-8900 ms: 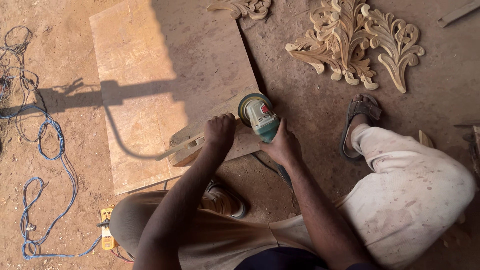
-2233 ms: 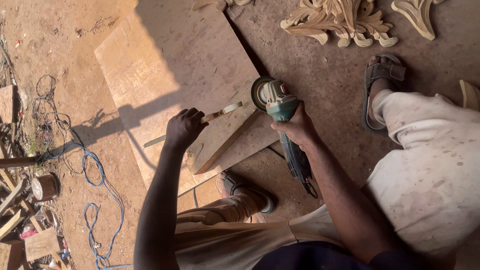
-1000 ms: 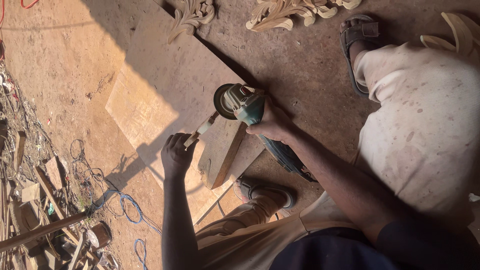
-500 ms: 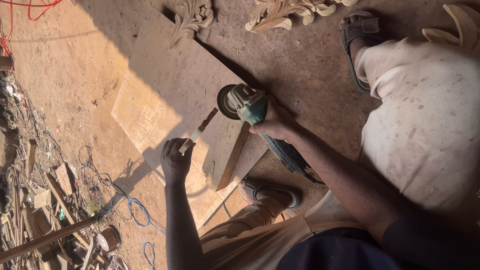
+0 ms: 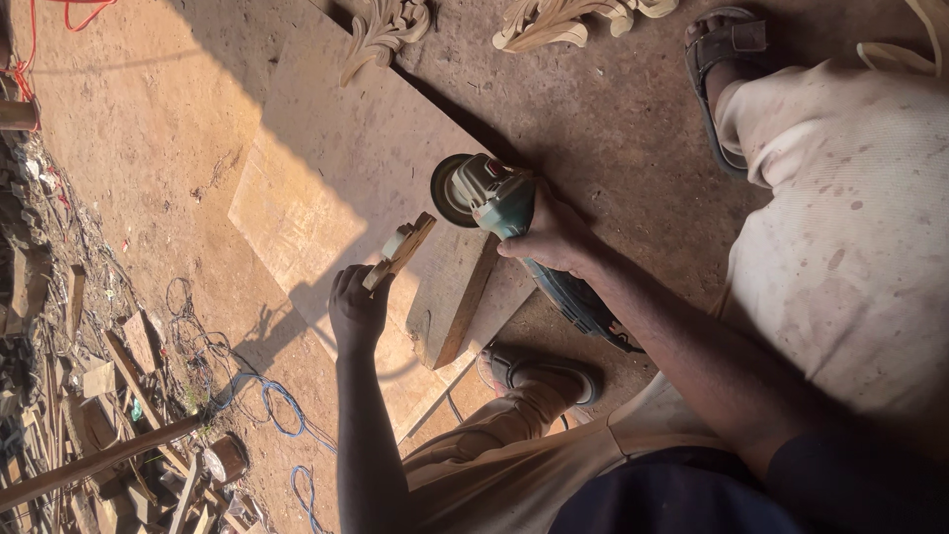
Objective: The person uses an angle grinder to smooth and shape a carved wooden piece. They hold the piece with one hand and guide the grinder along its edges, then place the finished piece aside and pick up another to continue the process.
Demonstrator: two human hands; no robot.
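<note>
Far left there's a heap of scrap wood offcuts (image 5: 89, 396) piled on the dirt floor (image 5: 129, 148), with a blue cable (image 5: 272, 405) snaking past it. Next over, the left hand (image 5: 356, 309) has its fingers clamped on a small carved wooden piece (image 5: 400, 252), holding it tilted up just above a thick wooden block (image 5: 455, 297). That block sits on a big flat board (image 5: 336, 158) lying on the floor. Right beside the carved piece is the angle grinder (image 5: 489, 193), its disc facing the piece and close to it, can't tell if they're touching. The right hand (image 5: 549, 237) has its fingers wrapped tight around the grinder's body. Up top, carved leaf ornaments (image 5: 386, 30) rest by the board's edge. A sandalled foot (image 5: 722, 69) is at upper right.
</note>
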